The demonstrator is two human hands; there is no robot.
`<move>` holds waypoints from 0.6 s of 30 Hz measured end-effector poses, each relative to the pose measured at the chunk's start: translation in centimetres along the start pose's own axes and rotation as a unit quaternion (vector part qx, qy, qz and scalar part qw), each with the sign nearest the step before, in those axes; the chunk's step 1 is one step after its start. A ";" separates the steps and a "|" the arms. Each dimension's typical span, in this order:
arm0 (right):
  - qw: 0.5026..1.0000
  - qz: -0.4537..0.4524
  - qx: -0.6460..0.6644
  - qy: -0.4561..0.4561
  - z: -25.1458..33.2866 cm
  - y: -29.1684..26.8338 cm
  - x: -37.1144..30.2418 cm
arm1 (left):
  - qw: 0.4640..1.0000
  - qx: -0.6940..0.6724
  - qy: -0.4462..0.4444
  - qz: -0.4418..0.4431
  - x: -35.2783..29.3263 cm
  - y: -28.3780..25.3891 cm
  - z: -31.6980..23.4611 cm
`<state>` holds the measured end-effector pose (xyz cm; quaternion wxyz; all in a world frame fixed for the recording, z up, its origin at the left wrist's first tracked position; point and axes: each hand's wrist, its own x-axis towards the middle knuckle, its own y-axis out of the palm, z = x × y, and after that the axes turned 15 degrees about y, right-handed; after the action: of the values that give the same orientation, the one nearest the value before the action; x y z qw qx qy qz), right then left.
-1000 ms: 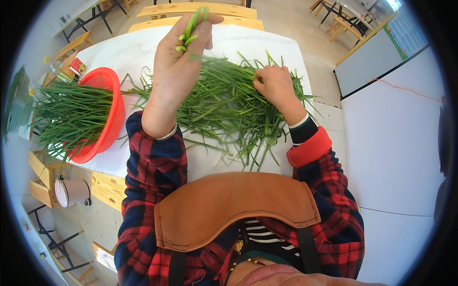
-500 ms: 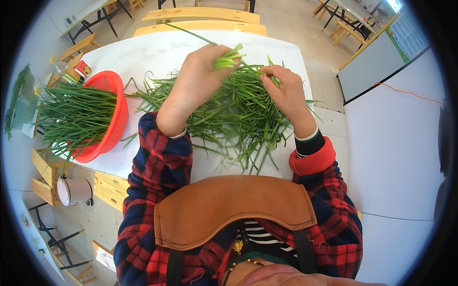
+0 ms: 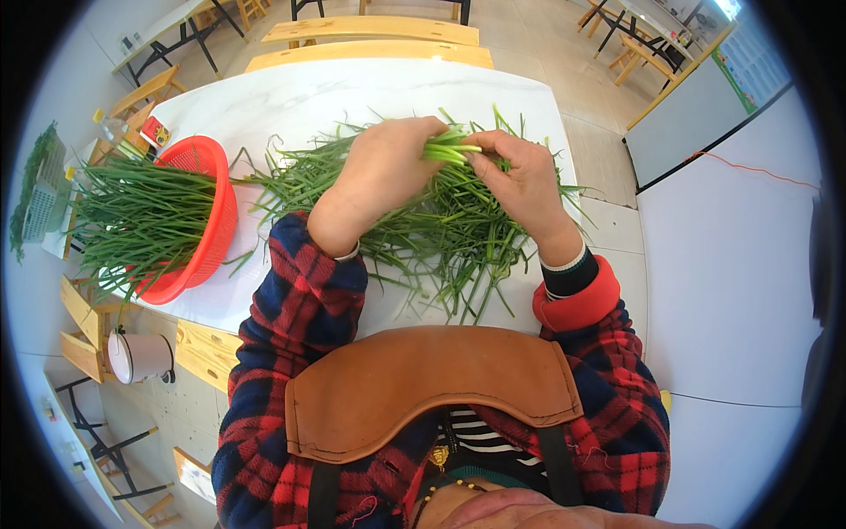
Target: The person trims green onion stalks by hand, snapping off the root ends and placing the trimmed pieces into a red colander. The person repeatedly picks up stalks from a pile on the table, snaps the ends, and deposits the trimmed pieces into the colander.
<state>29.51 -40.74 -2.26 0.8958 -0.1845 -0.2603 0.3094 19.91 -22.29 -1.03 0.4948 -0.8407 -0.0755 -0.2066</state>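
A small bunch of garlic chives (image 3: 448,148) is wrapped in my left hand (image 3: 381,167), its pale cut ends sticking out to the right. My right hand (image 3: 520,175) pinches at those pale ends with thumb and forefinger. Below both hands, a loose heap of green chives (image 3: 467,234) spreads over the white marbled table (image 3: 291,97). To the left, a red plastic basket (image 3: 220,212) lies tilted, filled with long chives (image 3: 145,212) laid mostly in one direction.
Wooden benches (image 3: 370,53) stand beyond the table's far edge. Behind the basket are a small red box (image 3: 154,132) and a clear bottle (image 3: 107,123). A greenish crate (image 3: 42,203) sits at far left, a white bin (image 3: 139,355) below. A white cabinet (image 3: 723,264) is on the right.
My left hand has come down and to the right with the bunch. My right hand has risen slightly leftward, so its fingertips now meet the pale ends.
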 end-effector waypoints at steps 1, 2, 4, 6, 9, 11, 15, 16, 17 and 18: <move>0.999 -0.013 0.020 0.021 0.0 0.0 0.1 | 0.999 -0.035 -0.009 -0.005 0.1 0.0 0.3; 0.998 -0.022 0.045 0.037 0.0 -0.1 0.2 | 0.997 -0.071 -0.015 -0.015 0.2 -0.1 0.7; 0.990 -0.035 0.111 0.077 -0.2 -0.4 0.4 | 0.992 -0.121 -0.034 -0.028 0.4 -0.3 1.1; 0.970 -0.049 0.191 0.140 -0.3 -0.7 0.5 | 0.987 -0.147 -0.061 -0.031 0.4 -0.6 1.4; 0.955 -0.023 0.277 0.104 -0.3 -0.8 0.3 | 0.973 -0.212 -0.081 -0.025 0.4 -0.5 1.4; 0.946 -0.020 0.307 0.097 -0.3 -0.7 0.2 | 0.991 -0.131 -0.013 -0.039 0.4 -0.4 1.5; 0.938 -0.029 0.333 0.088 0.1 -0.5 0.1 | 0.982 -0.174 0.037 -0.069 0.3 0.0 1.7; 0.933 -0.022 0.347 0.088 0.2 -0.5 0.1 | 0.975 -0.215 0.001 -0.052 0.3 0.0 1.7; 0.958 -0.044 0.273 0.072 0.3 -0.6 0.0 | 0.965 -0.258 -0.047 -0.025 0.3 -0.1 1.7; 0.976 -0.054 0.204 0.056 0.5 -0.6 -0.1 | 0.949 -0.299 -0.096 0.001 0.2 -0.1 1.7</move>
<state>29.47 -41.18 -1.58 0.9431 -0.0007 -0.1508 0.2963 20.54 -20.79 -1.59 0.2117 -0.9660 -0.0566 -0.1373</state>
